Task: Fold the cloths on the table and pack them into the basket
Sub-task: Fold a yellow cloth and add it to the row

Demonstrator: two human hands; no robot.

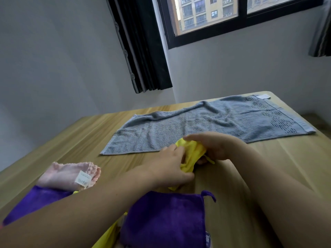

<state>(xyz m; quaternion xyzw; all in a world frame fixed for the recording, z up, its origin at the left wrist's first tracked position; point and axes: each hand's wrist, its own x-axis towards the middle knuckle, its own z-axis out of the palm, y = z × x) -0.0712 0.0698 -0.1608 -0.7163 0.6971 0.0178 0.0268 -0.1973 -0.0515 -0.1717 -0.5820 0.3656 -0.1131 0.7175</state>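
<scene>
The wooden table [268,176] fills the lower view, and the basket is not in sight. Largest on it is the grey towel [206,126], spread flat toward twelve o'clock. A purple cloth [164,219] lies at six o'clock, a pink cloth [68,174] at eight. At centre both hands work a small yellow cloth [192,154]: the left hand [170,167] pinches its near part with curled fingers, and the right hand [215,147] is curled over its far part. To fold well, the person should probably spread it flat, match corners before creasing, and keep it off the towel's near edge.
</scene>
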